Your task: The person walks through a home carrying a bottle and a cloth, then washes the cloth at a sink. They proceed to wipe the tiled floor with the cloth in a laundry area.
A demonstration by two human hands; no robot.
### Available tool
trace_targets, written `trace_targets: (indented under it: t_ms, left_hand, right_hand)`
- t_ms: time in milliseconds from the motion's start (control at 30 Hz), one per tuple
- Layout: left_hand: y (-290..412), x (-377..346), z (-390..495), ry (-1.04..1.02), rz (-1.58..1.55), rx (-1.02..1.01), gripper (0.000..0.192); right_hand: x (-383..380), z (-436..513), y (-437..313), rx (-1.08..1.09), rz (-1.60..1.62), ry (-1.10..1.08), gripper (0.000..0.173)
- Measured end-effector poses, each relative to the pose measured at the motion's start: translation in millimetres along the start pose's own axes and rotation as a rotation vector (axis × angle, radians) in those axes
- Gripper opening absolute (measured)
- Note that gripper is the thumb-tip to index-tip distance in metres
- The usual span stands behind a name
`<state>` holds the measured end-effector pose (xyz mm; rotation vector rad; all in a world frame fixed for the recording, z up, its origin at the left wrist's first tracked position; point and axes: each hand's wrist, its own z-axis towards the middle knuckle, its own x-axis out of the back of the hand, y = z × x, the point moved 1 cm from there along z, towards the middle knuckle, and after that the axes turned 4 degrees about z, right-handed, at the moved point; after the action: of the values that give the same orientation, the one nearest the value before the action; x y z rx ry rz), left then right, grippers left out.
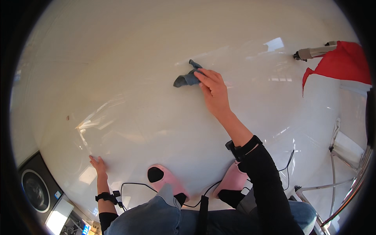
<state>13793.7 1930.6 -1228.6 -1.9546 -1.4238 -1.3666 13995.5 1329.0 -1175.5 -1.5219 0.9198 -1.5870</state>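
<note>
My right hand point(216, 92) reaches forward over the glossy pale floor point(152, 123), its fingers and thumb closed on a blue-grey sock point(188, 79). The sock has a darker end and looks crumpled; part of it is hidden under the fingers. Whether it still rests on the floor or is slightly raised, I cannot tell. Off to the left, my left hand point(99, 166) is stretched out low with nothing in it, its fingers apart over the floor.
A dark front-loading machine with a round door point(35, 191) stands at lower left. Red cloth point(343, 64) hangs beside a metal leg point(315, 53). A metal-framed rack point(333, 186) is at right. Black cable point(136, 183) runs around my pink shoes point(167, 177).
</note>
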Motion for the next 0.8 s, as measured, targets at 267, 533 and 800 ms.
trace_targets:
  t_ms: [267, 533, 800]
  left_hand:
    - [-0.7, -0.4, 2.1, 0.034, 0.025, -0.050, 0.070]
    - [-10.9, 4.0, 12.9, -0.040, 0.051, -0.036, 0.071]
    - [-2.1, 5.5, 4.5, -0.085, -0.047, 0.028, 0.070]
  right_hand:
    - [257.7, -107.6, 123.3, -0.302, -0.090, 1.106, 0.041]
    - [234.2, -162.1, 186.6, -0.463, -0.719, 0.848, 0.049]
    - [-44.6, -86.7, -3.6, 0.120, -0.412, 0.247, 0.045]
